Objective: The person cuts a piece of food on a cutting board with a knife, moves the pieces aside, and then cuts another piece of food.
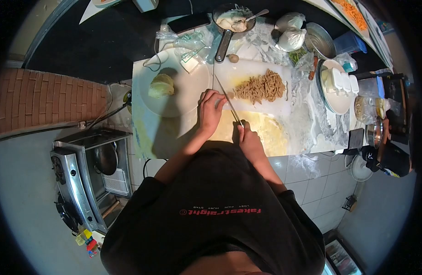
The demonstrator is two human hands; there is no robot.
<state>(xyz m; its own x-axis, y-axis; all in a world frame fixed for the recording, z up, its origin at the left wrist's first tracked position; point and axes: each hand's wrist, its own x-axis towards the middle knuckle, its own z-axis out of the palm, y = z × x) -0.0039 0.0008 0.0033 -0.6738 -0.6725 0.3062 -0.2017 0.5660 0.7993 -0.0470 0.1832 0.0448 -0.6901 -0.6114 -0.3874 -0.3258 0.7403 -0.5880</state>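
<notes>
Gripping the knife [227, 97] in my right fingers [246, 126], I see brown strips [260, 87] cut; whether my curled left fingers [210, 96] hold an uncut remainder, I can't tell.

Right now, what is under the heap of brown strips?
The heap lies on a white cutting board, whose bare surface shows around it. Anything directly beneath the strips is covered and cannot be seen.

Pan (spoon inside) [234, 22] behind cutting board [224, 71]
</notes>
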